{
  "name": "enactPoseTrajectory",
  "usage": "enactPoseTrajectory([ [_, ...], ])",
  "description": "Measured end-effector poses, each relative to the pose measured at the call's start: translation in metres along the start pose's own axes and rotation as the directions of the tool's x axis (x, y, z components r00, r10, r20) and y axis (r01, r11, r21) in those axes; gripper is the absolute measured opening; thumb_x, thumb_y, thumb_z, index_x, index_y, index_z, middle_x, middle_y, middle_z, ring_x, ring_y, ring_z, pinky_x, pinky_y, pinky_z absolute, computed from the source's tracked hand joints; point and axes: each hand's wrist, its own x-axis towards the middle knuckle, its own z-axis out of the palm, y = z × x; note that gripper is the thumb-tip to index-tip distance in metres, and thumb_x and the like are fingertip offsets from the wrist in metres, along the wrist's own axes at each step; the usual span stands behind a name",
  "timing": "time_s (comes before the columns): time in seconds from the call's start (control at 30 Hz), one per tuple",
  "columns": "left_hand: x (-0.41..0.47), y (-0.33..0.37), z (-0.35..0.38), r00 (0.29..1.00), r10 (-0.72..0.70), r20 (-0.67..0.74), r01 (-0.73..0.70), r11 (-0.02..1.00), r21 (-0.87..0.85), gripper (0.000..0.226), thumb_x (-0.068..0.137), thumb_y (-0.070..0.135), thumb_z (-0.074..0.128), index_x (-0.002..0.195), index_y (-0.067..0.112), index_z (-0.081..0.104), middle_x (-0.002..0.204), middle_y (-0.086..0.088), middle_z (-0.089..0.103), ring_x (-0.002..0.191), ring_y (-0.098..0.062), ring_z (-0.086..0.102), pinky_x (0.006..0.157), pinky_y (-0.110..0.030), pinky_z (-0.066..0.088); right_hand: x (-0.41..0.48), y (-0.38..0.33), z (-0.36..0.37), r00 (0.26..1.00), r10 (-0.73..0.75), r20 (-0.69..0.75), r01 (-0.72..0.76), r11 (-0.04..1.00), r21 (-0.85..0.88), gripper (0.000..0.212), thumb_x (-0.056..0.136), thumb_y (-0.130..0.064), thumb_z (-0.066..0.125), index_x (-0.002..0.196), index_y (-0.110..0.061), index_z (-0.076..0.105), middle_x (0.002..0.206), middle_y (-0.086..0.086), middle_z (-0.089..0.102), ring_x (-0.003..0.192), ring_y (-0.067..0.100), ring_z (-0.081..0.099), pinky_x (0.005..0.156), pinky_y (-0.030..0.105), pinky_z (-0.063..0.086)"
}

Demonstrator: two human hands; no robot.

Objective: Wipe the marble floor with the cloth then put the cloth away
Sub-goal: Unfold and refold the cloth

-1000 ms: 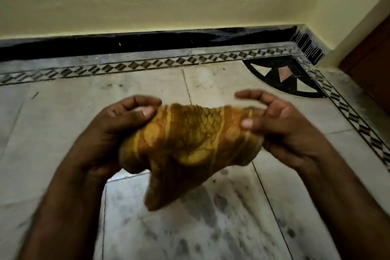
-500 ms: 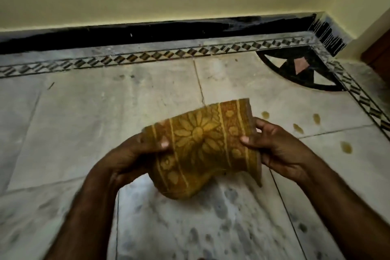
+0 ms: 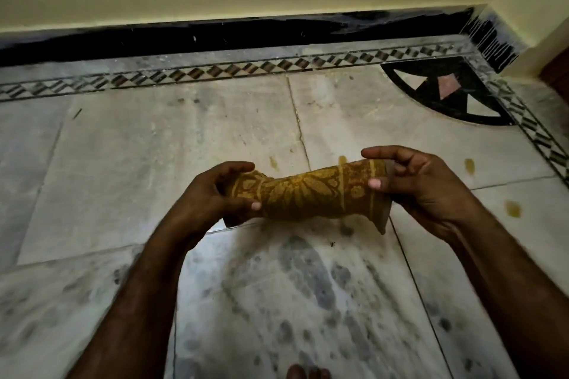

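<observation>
At the left, the left hand (image 3: 212,194) is curled round the left end of the cloth (image 3: 304,191), fingers over the top and thumb pressed on the near side. The cloth is held in the air above the marble floor (image 3: 154,157), between the two hands and apart from the slabs. It is gathered into a thick roll, mustard yellow and brown with a large flower print and stripes near each end. Its long axis runs left to right, almost level, the right end sitting slightly higher; one end points at each palm. A loose corner hangs down from the roll's right end. The right hand (image 3: 421,184) clamps that end, fingers arched over the top and thumb on the near face. The hands are thus apart, each closed on its own end of the cloth. Yellowish spots (image 3: 469,165) lie on the pale slabs behind and to the right of the hands. Below the cloth the floor is mottled with dark grey patches. Farther right, a black quarter-circle inlay (image 3: 446,92) fills the floor corner, edged by a diamond-patterned border strip (image 3: 215,71) that runs beneath the black skirting (image 3: 246,37).
</observation>
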Motion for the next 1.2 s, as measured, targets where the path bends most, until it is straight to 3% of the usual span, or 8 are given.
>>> enactPoseTrajectory([
  [0.13, 0.003, 0.0, 0.002, 0.997, 0.066, 0.038, -0.071, 0.988, 0.14, 0.023, 0.071, 0.012, 0.089, 0.093, 0.011, 0.08, 0.094, -0.016, 0.073, 0.078, -0.024, 0.066, 0.068, -0.035, 0.052, 0.007, -0.004, -0.005, 0.993, -0.112, -0.048, 0.086, 0.922, -0.376, 0.044, 0.071, 0.01, 0.081, 0.107, -0.016, 0.077, 0.1, 0.005, 0.078, 0.093, 0.021, 0.076, 0.073, 0.031, 0.063],
  [0.27, 0.001, 0.003, 0.01, 0.986, 0.169, -0.013, -0.145, 0.88, 0.452, 0.015, 0.078, 0.015, 0.087, 0.073, 0.013, 0.072, 0.137, 0.013, 0.049, 0.12, -0.01, 0.056, 0.071, -0.001, 0.045, 0.016, -0.003, -0.004, 0.95, -0.289, -0.117, 0.134, 0.718, -0.683, 0.023, 0.076, -0.012, 0.088, 0.085, -0.03, 0.078, 0.1, -0.001, 0.072, 0.093, 0.017, 0.069, 0.079, 0.028, 0.056],
  [0.37, -0.007, 0.002, 0.022, 0.977, 0.178, 0.119, -0.211, 0.896, 0.39, 0.025, 0.086, 0.001, 0.072, 0.083, 0.02, 0.056, 0.111, 0.008, 0.073, 0.082, -0.027, 0.075, 0.055, -0.043, 0.061, 0.022, -0.005, -0.002, 0.923, -0.367, -0.112, 0.151, 0.616, -0.773, 0.018, 0.08, -0.014, 0.086, 0.089, -0.026, 0.076, 0.122, -0.001, 0.059, 0.112, 0.013, 0.056, 0.086, 0.02, 0.046],
  [0.43, -0.012, 0.005, 0.032, 0.957, 0.19, 0.218, -0.269, 0.864, 0.426, 0.031, 0.091, 0.002, 0.065, 0.091, 0.028, 0.049, 0.094, 0.002, 0.072, 0.061, -0.033, 0.069, 0.051, -0.056, 0.057, 0.029, -0.005, -0.005, 0.931, -0.352, -0.101, 0.16, 0.638, -0.753, 0.016, 0.083, -0.012, 0.083, 0.093, -0.023, 0.078, 0.122, -0.004, 0.067, 0.115, 0.015, 0.06, 0.097, 0.035, 0.052],
  [0.6, -0.016, 0.021, 0.058, 0.879, 0.098, 0.466, -0.389, 0.712, 0.584, 0.057, 0.09, 0.007, 0.065, 0.129, 0.047, 0.056, 0.121, 0.002, 0.062, 0.103, -0.019, 0.065, 0.089, -0.04, 0.058, 0.041, -0.006, -0.006, 0.951, -0.301, -0.064, 0.184, 0.723, -0.665, 0.023, 0.09, -0.005, 0.073, 0.092, -0.028, 0.074, 0.089, 0.0, 0.075, 0.086, 0.028, 0.073, 0.084, 0.053, 0.061],
  [0.7, -0.012, 0.018, 0.06, 0.89, -0.058, 0.452, -0.301, 0.669, 0.679, 0.087, 0.089, 0.005, 0.062, 0.155, 0.049, 0.028, 0.14, 0.005, 0.056, 0.119, -0.019, 0.06, 0.092, -0.031, 0.055, 0.042, -0.005, -0.003, 0.953, -0.293, -0.078, 0.175, 0.742, -0.647, 0.029, 0.089, -0.007, 0.076, 0.092, -0.036, 0.072, 0.098, -0.002, 0.071, 0.095, 0.025, 0.07, 0.077, 0.044, 0.063],
  [0.9, -0.006, 0.002, 0.046, 0.952, -0.085, 0.294, -0.018, 0.943, 0.332, 0.097, 0.083, -0.004, 0.073, 0.151, 0.05, 0.03, 0.126, 0.002, 0.065, 0.11, -0.016, 0.066, 0.085, -0.04, 0.062, 0.016, 0.006, 0.015, 0.979, -0.194, -0.055, 0.136, 0.835, -0.533, 0.028, 0.078, -0.004, 0.086, 0.085, -0.028, 0.074, 0.077, -0.003, 0.072, 0.065, 0.01, 0.069, 0.054, 0.025, 0.055],
  [1.2, -0.005, 0.001, 0.056, 0.991, -0.114, 0.068, 0.12, 0.987, -0.105, 0.03, 0.095, 0.001, 0.058, 0.123, 0.013, 0.057, 0.1, -0.02, 0.07, 0.069, -0.021, 0.072, 0.059, -0.031, 0.056, -0.029, 0.076, 0.079, 0.954, -0.272, 0.128, 0.298, 0.796, -0.527, 0.039, 0.079, -0.008, 0.085, 0.099, -0.04, 0.076, 0.097, -0.016, 0.074, 0.09, 0.005, 0.07, 0.08, 0.028, 0.061],
])
